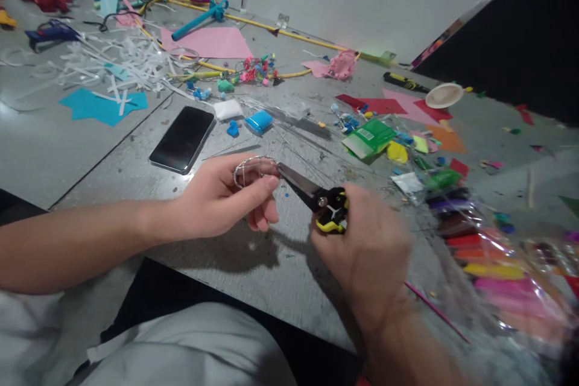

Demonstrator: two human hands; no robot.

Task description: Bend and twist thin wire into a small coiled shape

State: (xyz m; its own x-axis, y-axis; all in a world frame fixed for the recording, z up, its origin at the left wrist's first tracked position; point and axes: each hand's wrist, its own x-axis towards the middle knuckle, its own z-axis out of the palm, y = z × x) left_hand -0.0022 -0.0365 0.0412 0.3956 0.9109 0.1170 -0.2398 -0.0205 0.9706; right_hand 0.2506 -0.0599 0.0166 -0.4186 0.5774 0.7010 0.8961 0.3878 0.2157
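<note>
A small ring of twisted silver wire (236, 176) is pinched between the thumb and fingers of my left hand (226, 196). Thin strands of wire cross inside the ring. My right hand (368, 244) is wrapped round the yellow-and-black handles of a pair of scissors (304, 186). Their dark blades point left, and the tips meet the right side of the wire ring. Whether they touch the wire or sit just beside it I cannot tell. Loose straight wires (301, 151) lie on the table behind the hands.
A black phone (183, 140) lies behind my left wrist. Blue and white clay packets (259, 121) are beyond the hands. At the right are a green packet (370, 138) and bags of coloured clay (495, 271). White paper strips (122, 63) heap at the far left.
</note>
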